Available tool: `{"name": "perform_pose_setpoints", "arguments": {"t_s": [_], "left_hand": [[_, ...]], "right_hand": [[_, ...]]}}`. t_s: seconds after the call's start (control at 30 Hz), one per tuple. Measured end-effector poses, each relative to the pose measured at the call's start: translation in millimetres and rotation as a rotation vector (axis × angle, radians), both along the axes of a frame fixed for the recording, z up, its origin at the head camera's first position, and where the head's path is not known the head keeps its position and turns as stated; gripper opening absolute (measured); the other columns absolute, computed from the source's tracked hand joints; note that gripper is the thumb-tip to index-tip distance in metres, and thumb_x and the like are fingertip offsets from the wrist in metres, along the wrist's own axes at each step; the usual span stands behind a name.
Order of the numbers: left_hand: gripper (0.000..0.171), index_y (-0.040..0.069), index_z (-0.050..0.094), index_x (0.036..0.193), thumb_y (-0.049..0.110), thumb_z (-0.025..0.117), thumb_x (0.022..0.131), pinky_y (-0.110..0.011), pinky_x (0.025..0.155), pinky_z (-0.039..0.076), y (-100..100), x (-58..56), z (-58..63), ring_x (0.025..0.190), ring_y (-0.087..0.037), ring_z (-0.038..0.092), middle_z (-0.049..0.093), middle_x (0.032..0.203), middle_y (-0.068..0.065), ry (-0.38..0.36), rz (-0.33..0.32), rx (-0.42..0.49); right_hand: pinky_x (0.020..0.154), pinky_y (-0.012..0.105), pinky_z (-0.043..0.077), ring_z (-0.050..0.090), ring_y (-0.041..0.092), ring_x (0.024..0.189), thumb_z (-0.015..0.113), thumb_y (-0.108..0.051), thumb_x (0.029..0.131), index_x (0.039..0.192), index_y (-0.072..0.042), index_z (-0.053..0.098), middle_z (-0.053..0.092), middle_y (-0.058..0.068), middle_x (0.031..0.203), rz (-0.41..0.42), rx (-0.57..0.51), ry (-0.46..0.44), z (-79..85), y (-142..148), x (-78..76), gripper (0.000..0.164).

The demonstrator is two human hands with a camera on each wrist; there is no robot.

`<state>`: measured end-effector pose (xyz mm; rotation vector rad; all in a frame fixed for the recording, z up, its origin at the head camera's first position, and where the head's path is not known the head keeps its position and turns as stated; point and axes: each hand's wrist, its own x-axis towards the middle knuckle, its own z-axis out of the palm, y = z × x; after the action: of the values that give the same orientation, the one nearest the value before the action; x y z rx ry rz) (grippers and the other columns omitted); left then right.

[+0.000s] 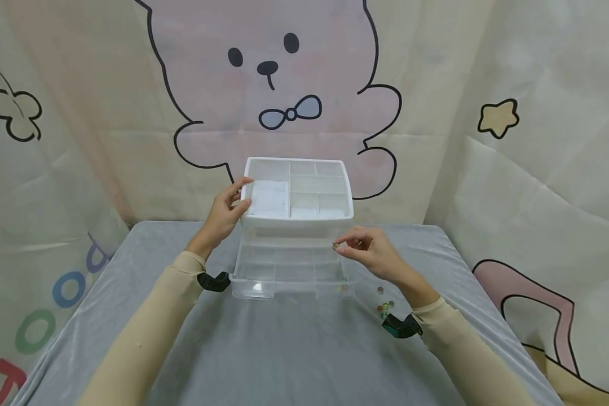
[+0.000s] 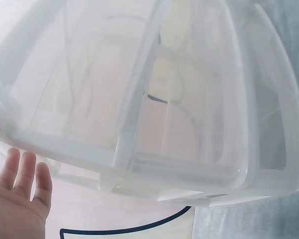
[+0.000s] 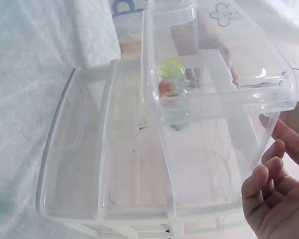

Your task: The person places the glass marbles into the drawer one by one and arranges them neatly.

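A small drawer cabinet with a white compartmented top (image 1: 269,197) stands in the middle. Its uppermost clear drawer (image 1: 294,290) is pulled out toward me, divided into sections. My left hand (image 1: 223,214) holds the left edge of the top; the left wrist view shows its fingertips (image 2: 27,169) against the cabinet's side. Over the drawer's right end, my right hand (image 1: 367,251) pinches a small glass marble (image 1: 336,246) between thumb and fingers. A few marbles (image 3: 173,99) lie in the drawer's right front section. In the right wrist view the pinched marble is hidden.
Several loose marbles (image 1: 384,308) lie on the grey cloth-covered table (image 1: 284,355), beneath my right forearm. Two lower drawers (image 3: 109,144) are closed. A printed curtain with a bear (image 1: 294,73) hangs right behind the cabinet.
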<state>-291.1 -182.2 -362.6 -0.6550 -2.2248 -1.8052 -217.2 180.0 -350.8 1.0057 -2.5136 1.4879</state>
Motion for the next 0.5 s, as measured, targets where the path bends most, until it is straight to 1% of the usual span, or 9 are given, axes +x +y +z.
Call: {"name": "perform_pose_setpoints", "arguments": {"t_s": [0.13, 0.27, 0.37, 0.5], "left_hand": [[0.051, 0.009, 0.04, 0.154, 0.012, 0.051, 0.104, -0.016, 0.086, 0.047, 1.0, 1.0, -3.2, 0.133, -0.037, 0.047, 0.032, 0.162, -0.015, -0.009, 0.002, 0.002], [0.051, 0.011, 0.041, 0.154, 0.013, 0.051, 0.104, -0.015, 0.085, 0.047, 0.8, 0.7, -2.8, 0.134, -0.037, 0.046, 0.034, 0.16, -0.017, -0.008, 0.011, -0.001], [0.051, 0.011, 0.04, 0.154, 0.012, 0.051, 0.104, -0.015, 0.084, 0.047, 0.4, 0.6, -1.9, 0.133, -0.037, 0.046, 0.035, 0.159, -0.019, -0.008, 0.012, 0.001], [0.051, 0.011, 0.04, 0.154, 0.011, 0.051, 0.104, -0.015, 0.084, 0.047, 0.5, 0.0, -1.5, 0.133, -0.036, 0.046, 0.035, 0.16, -0.017, -0.009, 0.011, 0.005]], "right_hand": [[0.057, 0.023, 0.034, 0.037, 0.011, 0.062, 0.069, -0.004, 0.093, 0.104, -0.002, 0.078, 0.055, 0.006, 0.081, -0.02, 0.007, 0.014, -4.2, -2.7, -0.5, 0.014], [0.059, 0.023, 0.032, 0.035, 0.011, 0.062, 0.07, -0.004, 0.093, 0.103, -0.004, 0.078, 0.055, 0.006, 0.081, -0.036, 0.016, 0.019, -2.6, -5.1, -1.3, 0.013], [0.058, 0.023, 0.032, 0.034, 0.011, 0.061, 0.069, -0.005, 0.093, 0.104, -0.003, 0.078, 0.054, 0.006, 0.082, -0.026, 0.021, 0.014, 0.1, -5.6, -1.7, 0.014], [0.055, 0.023, 0.034, 0.035, 0.008, 0.058, 0.067, -0.006, 0.095, 0.109, -0.002, 0.075, 0.056, 0.005, 0.082, -0.001, 0.019, -0.003, 3.4, -3.1, -1.6, 0.016]]}}
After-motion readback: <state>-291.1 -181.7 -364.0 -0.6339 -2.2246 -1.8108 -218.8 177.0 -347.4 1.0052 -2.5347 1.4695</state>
